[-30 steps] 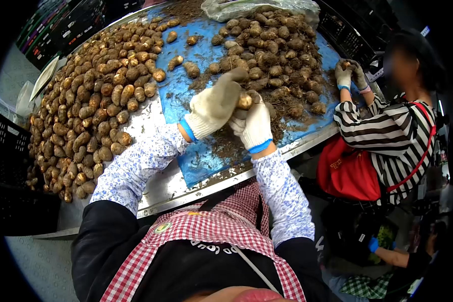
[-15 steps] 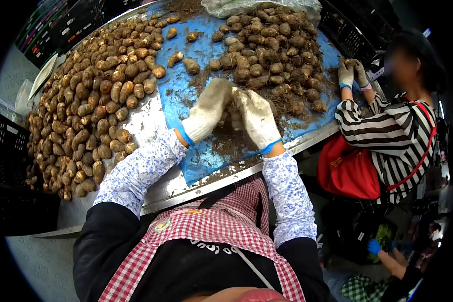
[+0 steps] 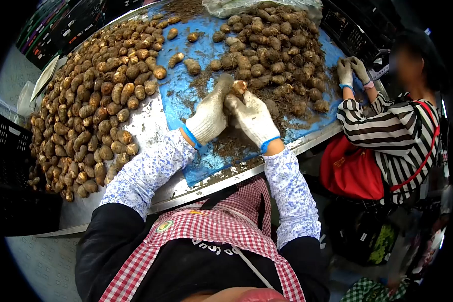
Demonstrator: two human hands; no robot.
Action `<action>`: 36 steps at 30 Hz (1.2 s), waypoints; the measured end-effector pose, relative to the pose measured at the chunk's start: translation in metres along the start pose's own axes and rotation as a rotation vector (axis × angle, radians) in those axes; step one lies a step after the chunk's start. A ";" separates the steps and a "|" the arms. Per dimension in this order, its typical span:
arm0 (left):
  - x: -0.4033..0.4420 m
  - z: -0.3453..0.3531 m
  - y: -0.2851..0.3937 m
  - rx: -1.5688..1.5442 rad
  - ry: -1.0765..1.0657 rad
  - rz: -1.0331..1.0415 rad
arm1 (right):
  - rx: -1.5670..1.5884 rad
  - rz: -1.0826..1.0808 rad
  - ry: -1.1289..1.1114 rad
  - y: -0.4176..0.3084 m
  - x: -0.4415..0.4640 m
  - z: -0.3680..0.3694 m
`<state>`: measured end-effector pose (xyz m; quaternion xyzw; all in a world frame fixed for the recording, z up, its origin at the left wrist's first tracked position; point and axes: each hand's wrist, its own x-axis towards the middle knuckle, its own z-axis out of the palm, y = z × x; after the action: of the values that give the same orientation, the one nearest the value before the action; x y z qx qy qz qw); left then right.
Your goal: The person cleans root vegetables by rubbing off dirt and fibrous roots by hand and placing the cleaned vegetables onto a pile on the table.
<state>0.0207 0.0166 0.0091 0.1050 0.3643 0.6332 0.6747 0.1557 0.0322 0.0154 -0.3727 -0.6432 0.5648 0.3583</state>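
Observation:
In white work gloves, my left hand (image 3: 212, 109) and my right hand (image 3: 251, 115) meet over the blue plastic sheet (image 3: 196, 161). A small taro (image 3: 239, 87) with a pale orange end pokes up between them, and the fingers of both hands are closed around it. Its lower part is hidden by the gloves. Just beyond my hands is a heap of hairy, root-covered taros (image 3: 267, 50). On my left a wide pile of cleaner taros (image 3: 85, 100) covers the metal table (image 3: 141, 123). Loose root fibres (image 3: 231, 143) and dirt lie beneath my wrists.
Black crates (image 3: 10, 151) stand at the left edge. A clear plastic bag (image 3: 226, 7) lies behind the hairy heap. To the right, a co-worker in a striped top (image 3: 382, 126) has gloved hands at the table; a red bag (image 3: 352, 168) hangs at their side.
Both my hands have turned, so the taro's pale end now shows between them. The co-worker's hands have shifted slightly. Blue-gloved hands at the lower right have moved off the greens.

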 end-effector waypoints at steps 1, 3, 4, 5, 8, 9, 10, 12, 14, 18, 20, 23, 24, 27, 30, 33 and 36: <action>0.000 0.001 -0.002 -0.007 0.001 -0.028 | 0.116 0.011 -0.003 -0.004 -0.002 0.002; -0.007 -0.005 0.001 0.038 -0.142 0.003 | -0.005 -0.153 -0.014 0.005 0.002 -0.001; -0.009 -0.009 0.002 0.062 -0.210 0.016 | -0.075 -0.196 -0.027 0.007 0.001 -0.002; 0.003 -0.021 0.000 0.082 -0.200 -0.063 | -0.147 -0.236 -0.042 0.008 -0.001 -0.003; 0.002 -0.005 0.008 -0.386 -0.006 -0.239 | -0.866 -0.073 0.028 -0.012 0.004 -0.009; -0.003 -0.010 0.011 -0.280 -0.262 -0.212 | -1.032 0.012 0.107 -0.007 0.012 -0.017; 0.004 -0.015 0.016 -0.306 -0.456 -0.230 | -1.104 -0.251 0.273 0.010 0.011 -0.030; 0.001 -0.019 0.020 -0.139 -0.509 -0.089 | -0.956 -0.299 0.402 0.021 0.012 -0.042; 0.004 -0.018 0.016 -0.131 -0.444 -0.096 | -0.594 -0.402 0.335 0.012 0.006 -0.040; -0.007 -0.008 0.018 0.088 -0.535 -0.009 | 0.421 0.005 0.118 -0.012 0.005 -0.025; 0.007 -0.025 0.011 0.042 -0.328 -0.183 | -0.711 -0.357 0.175 -0.021 0.001 -0.016; -0.008 -0.016 0.021 0.082 -0.381 -0.114 | -0.191 -0.407 0.117 0.001 0.011 -0.006; -0.011 -0.012 0.021 0.139 -0.324 -0.078 | -0.224 -0.489 0.120 0.000 0.009 -0.003; 0.003 -0.011 0.026 0.067 -0.394 -0.094 | -0.664 -0.218 -0.025 -0.007 0.000 0.001; 0.002 -0.004 0.032 -0.131 -0.413 -0.097 | -0.513 -0.135 0.111 -0.009 -0.001 -0.008; 0.006 -0.008 0.027 -0.123 -0.473 -0.027 | -0.511 -0.207 0.215 -0.020 -0.010 -0.017; 0.011 -0.015 0.020 0.775 -0.522 0.460 | -0.921 -0.310 0.256 -0.035 -0.015 -0.005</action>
<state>-0.0053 0.0251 0.0068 0.5787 0.3592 0.5367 0.4980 0.1646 0.0186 0.0504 -0.4586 -0.8245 0.1122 0.3119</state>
